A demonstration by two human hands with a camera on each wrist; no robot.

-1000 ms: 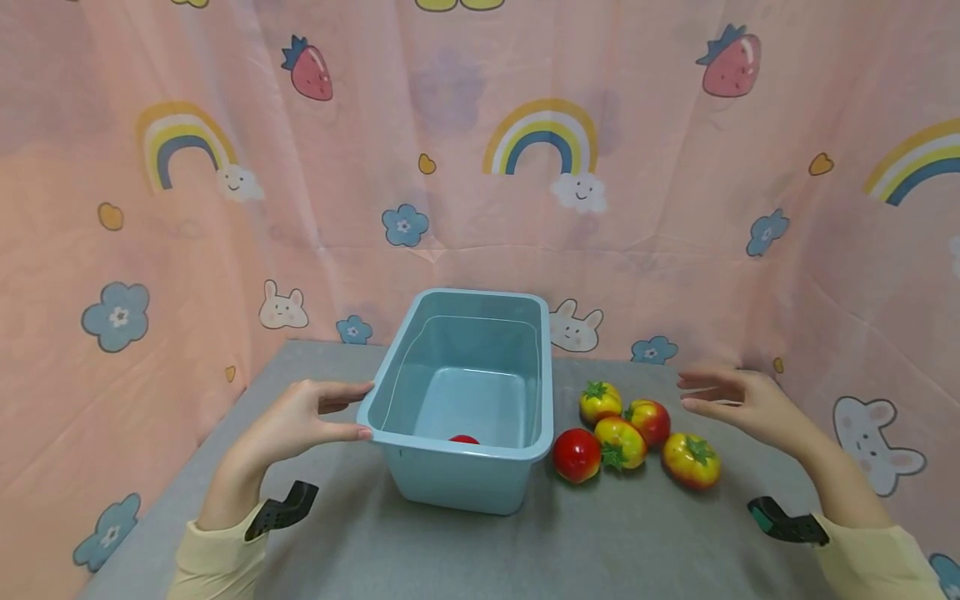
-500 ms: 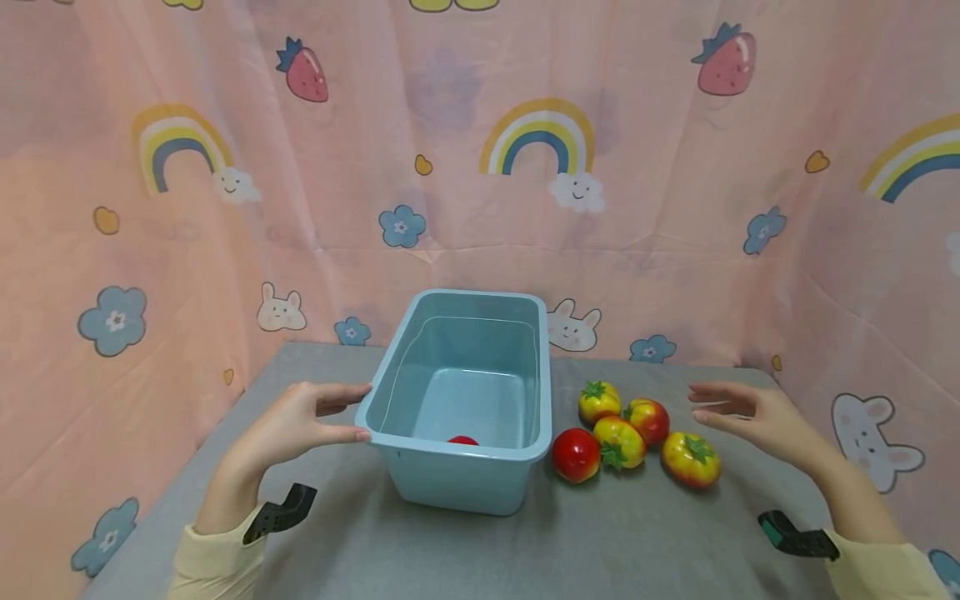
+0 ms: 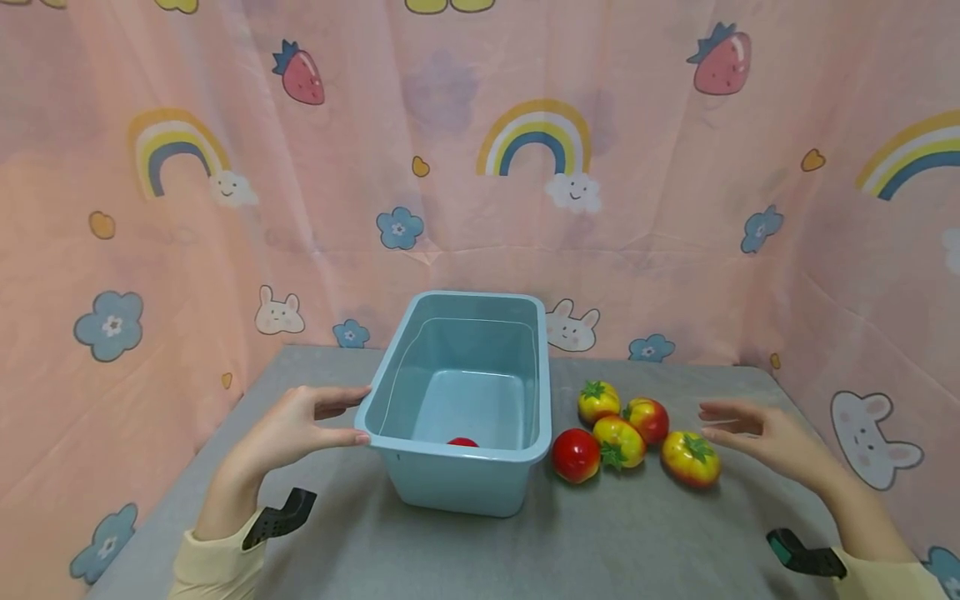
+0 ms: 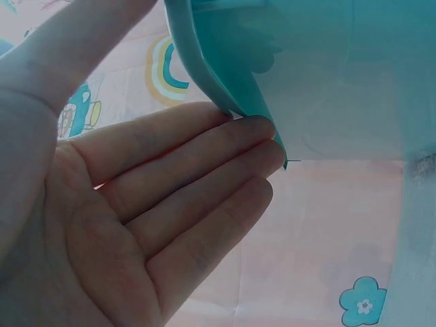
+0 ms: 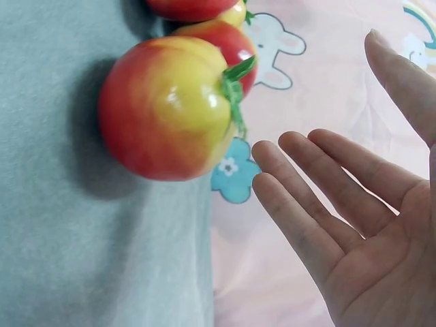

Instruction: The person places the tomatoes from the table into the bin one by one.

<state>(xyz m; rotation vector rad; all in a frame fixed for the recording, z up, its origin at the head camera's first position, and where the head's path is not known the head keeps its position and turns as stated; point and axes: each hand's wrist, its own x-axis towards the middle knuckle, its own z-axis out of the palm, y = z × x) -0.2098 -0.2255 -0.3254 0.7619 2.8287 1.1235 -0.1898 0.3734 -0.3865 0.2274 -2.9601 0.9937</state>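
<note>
A light blue plastic bin (image 3: 465, 483) stands upright, with part of a red round thing (image 3: 462, 442) showing inside behind its near wall. My left hand (image 3: 296, 429) touches the bin's left rim, its fingers straight and the thumb at the near corner. In the left wrist view the fingertips (image 4: 262, 129) lie against the rim. My right hand (image 3: 772, 437) hovers with straight, spread fingers and holds nothing. Nearest to it is a yellow-and-red toy tomato (image 3: 691, 460) with a green leafy top, large in the right wrist view. The palm faces that tomato.
Right of the bin, a red tomato (image 3: 576, 456) and several yellow-and-red ones (image 3: 619, 442) sit close together. Everything stands on a grey cloth-covered table (image 3: 600, 550). A pink patterned curtain (image 3: 465, 217) hangs behind and along both sides.
My right hand has moved to the right and slightly down, toward the near right of the tomatoes. The left hand stays at the bin's rim. The bin and the tomatoes keep their places.
</note>
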